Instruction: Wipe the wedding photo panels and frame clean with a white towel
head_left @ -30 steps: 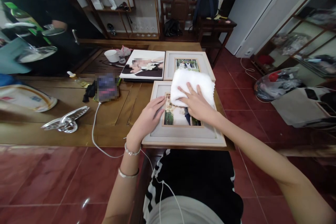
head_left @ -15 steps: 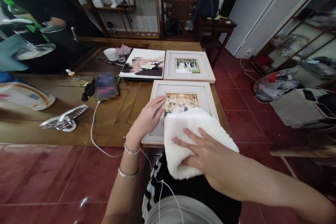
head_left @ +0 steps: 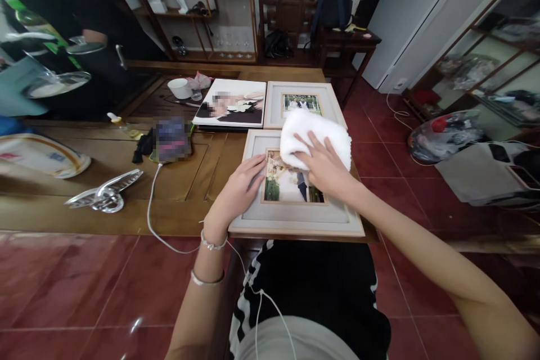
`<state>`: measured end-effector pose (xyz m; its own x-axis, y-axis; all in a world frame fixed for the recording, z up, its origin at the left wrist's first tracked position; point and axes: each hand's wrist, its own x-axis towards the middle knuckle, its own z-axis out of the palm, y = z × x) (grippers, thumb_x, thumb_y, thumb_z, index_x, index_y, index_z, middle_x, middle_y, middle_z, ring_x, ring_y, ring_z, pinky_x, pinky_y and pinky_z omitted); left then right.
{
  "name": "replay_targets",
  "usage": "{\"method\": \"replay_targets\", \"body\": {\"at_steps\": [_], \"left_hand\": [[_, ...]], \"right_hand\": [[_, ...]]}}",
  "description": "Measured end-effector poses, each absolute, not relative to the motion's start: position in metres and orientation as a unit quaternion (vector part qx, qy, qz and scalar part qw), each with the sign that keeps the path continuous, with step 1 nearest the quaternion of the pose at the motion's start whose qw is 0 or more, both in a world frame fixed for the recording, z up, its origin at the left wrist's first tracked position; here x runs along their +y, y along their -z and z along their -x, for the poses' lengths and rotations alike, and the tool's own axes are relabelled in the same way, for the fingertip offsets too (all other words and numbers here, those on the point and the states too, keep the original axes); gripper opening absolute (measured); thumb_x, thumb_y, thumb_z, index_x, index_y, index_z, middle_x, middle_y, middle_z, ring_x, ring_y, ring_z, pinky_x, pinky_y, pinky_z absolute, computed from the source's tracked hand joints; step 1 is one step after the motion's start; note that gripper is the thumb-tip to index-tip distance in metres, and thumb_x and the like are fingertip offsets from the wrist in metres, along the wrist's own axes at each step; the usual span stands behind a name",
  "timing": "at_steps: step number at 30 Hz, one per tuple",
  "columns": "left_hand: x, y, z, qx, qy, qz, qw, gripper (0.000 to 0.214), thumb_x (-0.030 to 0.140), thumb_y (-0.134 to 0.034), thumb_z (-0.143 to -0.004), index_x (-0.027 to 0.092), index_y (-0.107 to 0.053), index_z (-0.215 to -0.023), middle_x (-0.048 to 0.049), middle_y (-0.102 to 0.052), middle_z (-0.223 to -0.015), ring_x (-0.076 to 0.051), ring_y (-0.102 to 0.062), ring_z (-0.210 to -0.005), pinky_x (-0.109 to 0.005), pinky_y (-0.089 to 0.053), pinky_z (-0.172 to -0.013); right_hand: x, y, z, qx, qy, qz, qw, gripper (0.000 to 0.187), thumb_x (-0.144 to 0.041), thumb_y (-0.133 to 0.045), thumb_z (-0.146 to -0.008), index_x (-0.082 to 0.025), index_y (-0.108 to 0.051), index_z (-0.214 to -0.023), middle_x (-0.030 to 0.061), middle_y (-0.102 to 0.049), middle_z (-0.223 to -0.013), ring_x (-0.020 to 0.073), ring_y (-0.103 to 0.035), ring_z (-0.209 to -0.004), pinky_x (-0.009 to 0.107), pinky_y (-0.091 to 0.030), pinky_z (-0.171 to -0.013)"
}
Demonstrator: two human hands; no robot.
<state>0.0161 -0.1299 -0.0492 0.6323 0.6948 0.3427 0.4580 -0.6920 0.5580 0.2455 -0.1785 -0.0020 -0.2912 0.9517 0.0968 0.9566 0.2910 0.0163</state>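
The near picture frame (head_left: pixel 253 211) has a pale wood border and lies flat at the table's front edge, a photo in its middle. My left hand (head_left: pixel 243 187) rests on its left side, fingers stretched out flat and holding nothing. A fluffy white cloth (head_left: pixel 310 130) covers the frame's upper right corner and the photo's top, and overlaps a second frame behind. My right hand (head_left: pixel 327 166) presses on the cloth, its fingers spread and dug into the pile, keeping hold of it.
Behind lie the second pale frame (head_left: pixel 274 107) and a white-edged photo panel (head_left: pixel 232 102). To the left on the wooden table (head_left: pixel 169 214) are a blurred-out device (head_left: pixel 172 139) on a white cable, a silver winged ornament (head_left: pixel 105 191) and a white bowl (head_left: pixel 179 89).
My right hand and the white cloth have moved away from me, from the frame's lower right to its upper right corner, uncovering the lower part of the photo. My left hand has stayed put.
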Motion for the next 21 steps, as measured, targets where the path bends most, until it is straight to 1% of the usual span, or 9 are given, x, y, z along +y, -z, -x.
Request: {"method": "replay_targets", "body": {"at_steps": [4,8,11,14,17,19,21], "left_hand": [[-0.131,0.047,-0.016,0.330,-0.272,-0.877,0.219,0.040,0.026,-0.041,-0.096,0.014,-0.052,-0.133,-0.0113,-0.050,-0.142,-0.020,-0.043,-0.133,-0.042,-0.033,-0.114],[-0.130,0.049,-0.016,0.328,-0.275,-0.877,0.217,0.041,0.026,-0.042,-0.096,0.014,-0.052,-0.133,-0.0113,-0.050,-0.141,-0.021,-0.043,-0.133,-0.042,-0.033,-0.113],[-0.129,0.050,-0.016,0.326,-0.280,-0.877,0.217,0.041,0.026,-0.042,-0.095,0.013,-0.052,-0.133,-0.0126,-0.050,-0.141,-0.021,-0.043,-0.133,-0.043,-0.033,-0.114],[-0.129,0.049,-0.017,0.324,-0.277,-0.877,0.220,0.041,0.024,-0.042,-0.095,0.011,-0.051,-0.133,-0.0138,-0.050,-0.141,-0.022,-0.043,-0.133,-0.042,-0.033,-0.114],[-0.130,0.047,-0.017,0.327,-0.275,-0.877,0.219,0.041,0.024,-0.041,-0.095,0.014,-0.052,-0.133,-0.0119,-0.050,-0.141,-0.022,-0.043,-0.132,-0.044,-0.034,-0.113],[-0.131,0.046,-0.017,0.330,-0.275,-0.876,0.218,0.040,0.024,-0.040,-0.095,0.017,-0.052,-0.133,-0.0101,-0.051,-0.141,-0.022,-0.043,-0.132,-0.045,-0.034,-0.112],[-0.131,0.046,-0.017,0.330,-0.276,-0.876,0.217,0.040,0.024,-0.040,-0.095,0.018,-0.052,-0.133,-0.0096,-0.051,-0.140,-0.022,-0.044,-0.132,-0.046,-0.034,-0.112]], "right_hand": [[-0.149,0.008,-0.251,-0.797,0.057,0.600,0.037,0.069,0.002,-0.039,-0.072,-0.018,-0.046,-0.137,0.0076,-0.021,-0.157,0.0394,-0.008,-0.143,0.070,-0.015,-0.107],[-0.151,0.009,-0.243,-0.807,0.045,0.588,0.014,0.065,0.003,-0.039,-0.073,-0.017,-0.051,-0.134,0.0098,-0.022,-0.156,0.0427,-0.008,-0.142,0.073,-0.014,-0.105],[-0.176,0.002,-0.230,-0.826,0.002,0.563,-0.027,0.065,0.005,-0.040,-0.071,-0.016,-0.054,-0.132,0.0106,-0.024,-0.155,0.0433,-0.011,-0.141,0.073,-0.016,-0.104],[-0.214,-0.014,-0.216,-0.846,-0.051,0.528,-0.052,0.064,0.004,-0.042,-0.071,-0.018,-0.055,-0.131,0.0104,-0.027,-0.154,0.0417,-0.013,-0.141,0.070,-0.018,-0.106],[-0.253,-0.034,-0.206,-0.861,-0.119,0.486,-0.087,0.062,0.001,-0.049,-0.070,-0.020,-0.057,-0.128,0.0110,-0.028,-0.154,0.0425,-0.019,-0.140,0.068,-0.025,-0.105],[-0.274,-0.042,-0.202,-0.870,-0.150,0.459,-0.096,0.060,-0.003,-0.055,-0.069,-0.021,-0.058,-0.126,0.0109,-0.029,-0.153,0.0435,-0.021,-0.139,0.067,-0.029,-0.103],[-0.289,-0.045,-0.200,-0.881,-0.157,0.439,-0.079,0.056,-0.007,-0.058,-0.069,-0.022,-0.060,-0.123,0.0099,-0.030,-0.153,0.0436,-0.023,-0.138,0.067,-0.030,-0.104]]}}
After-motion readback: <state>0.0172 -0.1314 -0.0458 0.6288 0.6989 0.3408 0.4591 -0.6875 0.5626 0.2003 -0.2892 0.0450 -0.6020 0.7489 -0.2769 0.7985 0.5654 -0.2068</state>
